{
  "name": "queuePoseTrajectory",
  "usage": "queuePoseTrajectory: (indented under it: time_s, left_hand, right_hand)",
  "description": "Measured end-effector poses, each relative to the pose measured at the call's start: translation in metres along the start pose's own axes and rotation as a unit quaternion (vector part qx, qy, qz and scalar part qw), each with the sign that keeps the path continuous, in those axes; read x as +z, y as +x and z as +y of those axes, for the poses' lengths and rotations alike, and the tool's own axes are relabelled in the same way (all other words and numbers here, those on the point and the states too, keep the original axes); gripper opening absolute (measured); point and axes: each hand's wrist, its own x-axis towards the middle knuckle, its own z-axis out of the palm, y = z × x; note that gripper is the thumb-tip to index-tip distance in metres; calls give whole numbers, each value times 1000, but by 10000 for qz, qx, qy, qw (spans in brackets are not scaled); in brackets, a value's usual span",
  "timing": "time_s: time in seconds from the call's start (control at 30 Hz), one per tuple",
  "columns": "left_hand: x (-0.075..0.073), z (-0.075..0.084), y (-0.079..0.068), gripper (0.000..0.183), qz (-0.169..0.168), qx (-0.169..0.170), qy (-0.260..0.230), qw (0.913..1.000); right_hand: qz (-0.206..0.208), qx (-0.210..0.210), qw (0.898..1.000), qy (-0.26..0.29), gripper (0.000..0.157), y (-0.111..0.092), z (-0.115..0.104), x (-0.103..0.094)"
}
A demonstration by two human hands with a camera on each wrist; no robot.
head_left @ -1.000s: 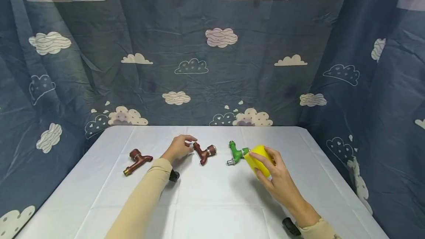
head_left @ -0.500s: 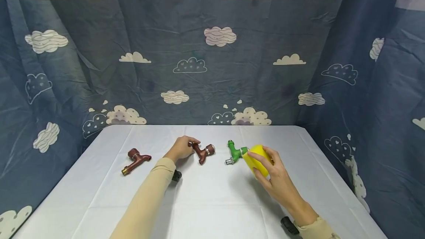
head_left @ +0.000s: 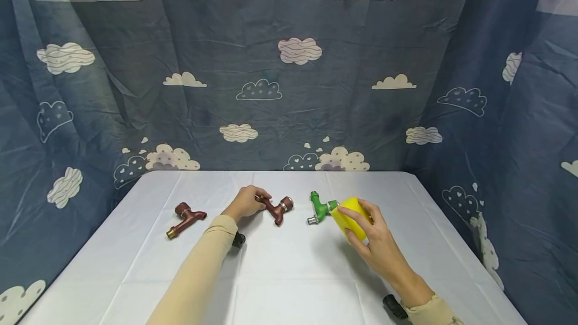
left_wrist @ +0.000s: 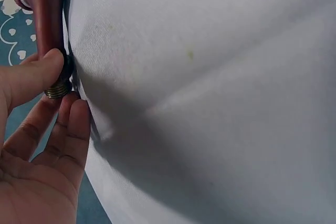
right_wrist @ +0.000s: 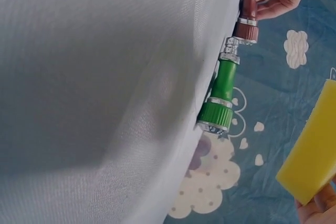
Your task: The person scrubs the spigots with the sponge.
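Note:
At the middle of the white table my left hand (head_left: 246,202) pinches the brassy threaded end of a dark red-brown tap (head_left: 276,210). The left wrist view shows the thumb over this tap (left_wrist: 48,19) near its thread, with fingers behind. My right hand (head_left: 381,247) holds a smooth yellow block (head_left: 351,220) between thumb and fingers, raised over the table. Just left of the block lies a green tap (head_left: 321,208) with a silver spout end; the block overlaps its knob in the head view. From the right wrist, the yellow block (right_wrist: 312,145) appears apart from the green tap (right_wrist: 224,80).
Another red-brown tap (head_left: 185,220) with a brass thread lies left of my left forearm. White cloth with creases covers the table (head_left: 289,295). A dark blue curtain (head_left: 334,114) with cloud prints hangs behind and at both sides.
My left hand has closed on the threaded end of the middle brown tap and turned it slightly on the table. The right hand with the yellow block stays almost still.

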Motion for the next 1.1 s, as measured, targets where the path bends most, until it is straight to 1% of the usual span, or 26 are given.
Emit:
queuePoseTrajectory:
  time_s: [0.1, 0.27, 0.37, 0.6, 0.73, 0.83, 0.93, 1.03, 1.1]
  left_hand:
    - [-2, -2, -2, 26, -59, 137, 3, 9999]
    - [-6, -7, -7, 22, -124, 268, -135, 9995]
    - [-8, -9, -11, 21, -165, 276, -289, 9991]
    - [-12, -8, -19, 22, -397, 119, -920, 9949]
    - [-14, -7, -27, 24, -465, 157, -1146, 9922]
    - [-16, -5, -34, 28, -557, 200, -1418, 9881]
    - [-16, -4, -40, 31, -712, 187, -1930, 9784]
    - [-14, -6, -45, 32, -777, 100, -2382, 9680]
    - [-12, -7, -48, 32, -745, 21, -2532, 9645]
  right_hand:
    - [-10, 6, 10000, -2, 64, 0, 0, 0]
    - [-6, -12, 10000, 10, 63, 1, 0, 2]
    - [-9, -30, 10000, 27, 62, 1, -1, 3]
    - [21, -29, 10000, 53, 61, 3, -2, 5]
    - [45, -44, 10000, 65, 62, 4, -4, 7]
    - [67, -59, 9999, 99, 63, 6, -5, 9]
    - [90, -83, 9998, 168, 62, 7, -7, 11]
    - [112, -98, 9997, 204, 61, 9, -9, 14]
    - [118, -82, 9996, 229, 60, 10, -11, 15]
